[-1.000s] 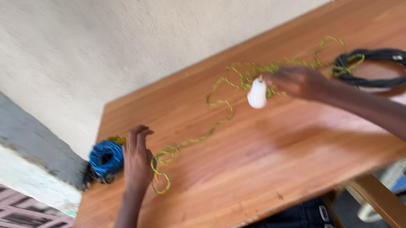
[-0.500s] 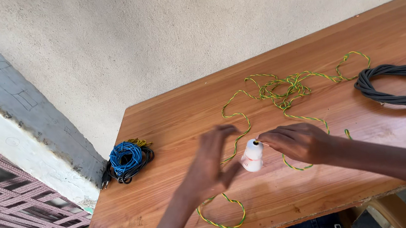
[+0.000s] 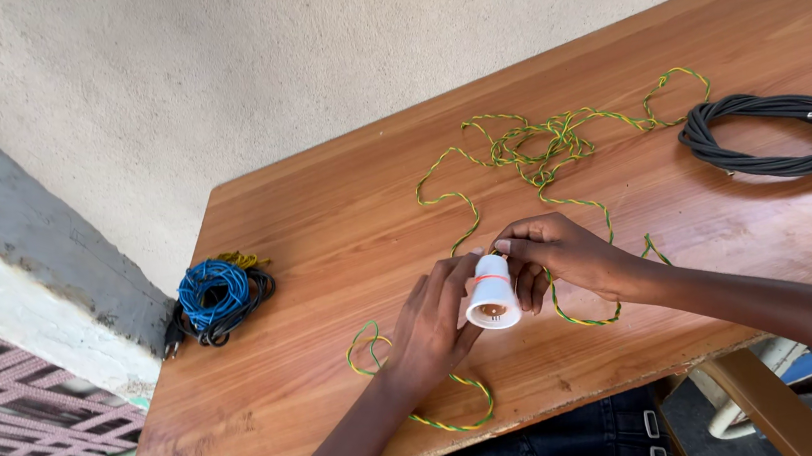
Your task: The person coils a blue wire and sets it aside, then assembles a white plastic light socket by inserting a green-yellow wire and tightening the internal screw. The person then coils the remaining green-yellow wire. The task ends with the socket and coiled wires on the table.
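No packages, labels, signs or screens in view. Nothing with printed face near fingers, nothing of that kind farther off on worktop (image 3: 344,214) or beyond it.
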